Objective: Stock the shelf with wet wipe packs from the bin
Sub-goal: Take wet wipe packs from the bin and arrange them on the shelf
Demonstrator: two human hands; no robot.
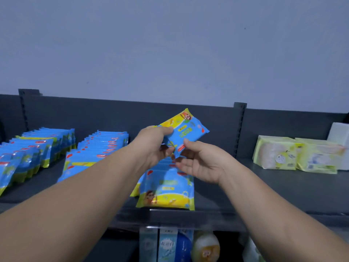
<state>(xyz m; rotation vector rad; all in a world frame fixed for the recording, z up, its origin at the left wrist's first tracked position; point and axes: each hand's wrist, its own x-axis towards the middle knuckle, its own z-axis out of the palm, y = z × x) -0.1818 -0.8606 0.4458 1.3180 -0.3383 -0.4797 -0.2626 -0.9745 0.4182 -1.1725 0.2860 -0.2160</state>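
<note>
Left hand [153,144] grips a wet wipe pack [188,129], loose-fingered right hand [202,163] touching it, above the pack-lined shelf [264,188].

Left hand [153,143] pinches a tilted blue-yellow wipe pack [186,132]; right hand [200,162] touches its lower edge, above the shelf [264,188].
</note>
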